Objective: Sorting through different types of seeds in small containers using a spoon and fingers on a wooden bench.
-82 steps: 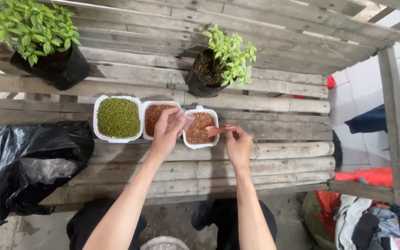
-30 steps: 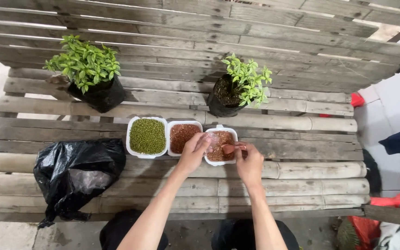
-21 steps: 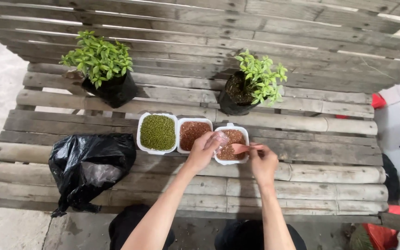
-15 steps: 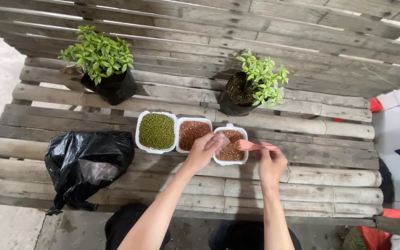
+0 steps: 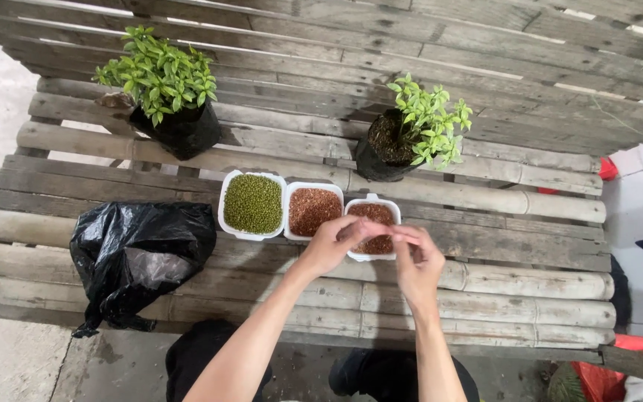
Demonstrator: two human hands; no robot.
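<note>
Both hands meet over the near edge of the rightmost tub: the left hand has its fingers curled in a closed grip on something small and pale that cannot be made out, and the right hand pinches its fingertips against the same spot.

Head view: that white tub of reddish-brown seeds sits on the slatted wooden surface, touching a second tub of reddish seeds at its 9 o'clock, then a tub of green mung beans. At 12 o'clock stand two potted plants; a black plastic bag lies at 9 o'clock.
</note>
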